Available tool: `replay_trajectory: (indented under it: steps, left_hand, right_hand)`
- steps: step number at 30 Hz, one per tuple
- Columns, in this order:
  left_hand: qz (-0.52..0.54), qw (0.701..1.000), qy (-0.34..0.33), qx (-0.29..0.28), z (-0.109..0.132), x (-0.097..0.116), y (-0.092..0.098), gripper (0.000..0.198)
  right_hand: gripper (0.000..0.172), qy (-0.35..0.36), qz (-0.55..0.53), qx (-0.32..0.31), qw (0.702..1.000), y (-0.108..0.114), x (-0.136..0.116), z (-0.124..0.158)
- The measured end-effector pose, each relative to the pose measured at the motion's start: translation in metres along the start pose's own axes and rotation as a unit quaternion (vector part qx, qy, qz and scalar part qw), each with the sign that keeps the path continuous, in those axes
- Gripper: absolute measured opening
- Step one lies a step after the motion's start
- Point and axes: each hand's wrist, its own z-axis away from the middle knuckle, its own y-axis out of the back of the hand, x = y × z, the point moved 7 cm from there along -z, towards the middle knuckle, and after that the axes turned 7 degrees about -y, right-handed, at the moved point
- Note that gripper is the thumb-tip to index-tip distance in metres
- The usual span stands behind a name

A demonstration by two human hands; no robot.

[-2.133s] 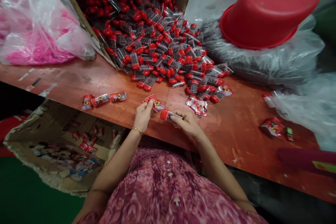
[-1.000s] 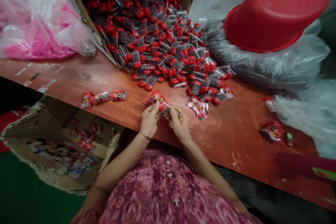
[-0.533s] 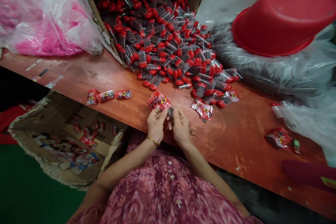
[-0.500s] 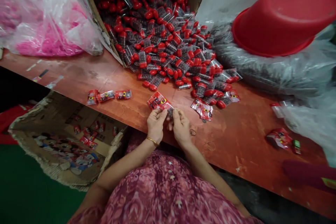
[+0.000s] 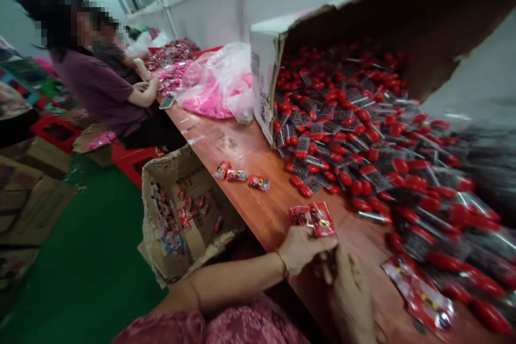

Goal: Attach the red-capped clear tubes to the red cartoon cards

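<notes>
My left hand (image 5: 302,250) lies across the table edge, its fingertips under a small stack of red printed card packets (image 5: 313,220). My right hand (image 5: 349,295) stands upright just beside it. Between them, a small dark tube (image 5: 327,262) is pinched and mostly hidden by my fingers. A large heap of clear tubes with red caps (image 5: 355,161) spills from a tipped cardboard box (image 5: 264,78) to the right of my hands. Another red packet (image 5: 419,295) lies by my right hand.
Several finished red packets (image 5: 242,174) lie on the orange-brown wooden table (image 5: 242,148). A pink-filled plastic bag (image 5: 217,88) stands beyond the box. Below the table edge sits an open cardboard box (image 5: 177,220). Two seated co-workers (image 5: 100,83) are further along the table.
The view has swung sharply left, showing the long table and co-workers. My hands stay together at the table edge, and the red packets remain at my left fingertips.
</notes>
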Motion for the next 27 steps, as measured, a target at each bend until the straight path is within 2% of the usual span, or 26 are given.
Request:
replay_trajectory:
  steps: [2, 4, 7, 10, 12, 15, 17, 20, 24, 26, 27]
  left_hand:
    - [0.021, 0.999, -0.033, 0.026, -0.002, 0.009, -0.001, 0.059]
    - [0.049, 0.995, -0.056, 0.061, -0.004, 0.012, -0.001, 0.061]
    - [0.066, 0.993, -0.048, 0.088, -0.005, 0.002, -0.002, 0.062]
    - [0.035, 0.998, -0.021, 0.049, -0.006, -0.01, -0.008, 0.061]
    - [0.024, 0.998, -0.033, 0.037, -0.005, -0.007, -0.01, 0.058]
    - [0.061, 0.991, -0.068, 0.096, -0.004, 0.005, -0.007, 0.057]
    - [0.068, 0.99, -0.048, 0.118, -0.003, 0.007, -0.009, 0.057]
    - [0.016, 0.995, -0.011, 0.101, -0.002, 0.003, -0.015, 0.049]
    - [-0.109, 0.992, 0.035, 0.054, 0.003, -0.013, -0.018, 0.044]
    - [-0.146, 0.989, 0.032, 0.012, 0.006, -0.019, -0.022, 0.047]
    - [-0.153, 0.988, 0.009, 0.001, 0.007, -0.019, -0.023, 0.05]
  right_hand:
    - [0.045, 0.023, 0.02, 0.018, 0.999, 0.004, -0.003, -0.001]
    - [0.046, 0.043, 0.058, 0.061, 0.996, 0.013, -0.004, -0.001]
    - [0.046, 0.039, 0.097, 0.109, 0.989, 0.025, 0.001, -0.003]
    - [0.044, -0.017, 0.07, 0.065, 0.995, 0.026, 0.014, -0.01]
    - [0.044, -0.048, 0.046, 0.021, 0.998, 0.023, 0.021, -0.014]
    - [0.052, -0.037, 0.035, 0.019, 0.998, 0.024, 0.022, -0.015]
    - [0.059, -0.006, 0.042, 0.034, 0.999, 0.026, 0.021, -0.011]
    - [0.053, 0.027, 0.052, 0.039, 0.998, 0.026, 0.021, -0.004]
    - [0.047, 0.039, 0.054, 0.014, 0.998, 0.031, 0.022, -0.002]
    - [0.046, 0.046, 0.063, 0.009, 0.997, 0.037, 0.018, -0.006]
    - [0.047, 0.05, 0.068, 0.016, 0.996, 0.04, 0.015, -0.007]
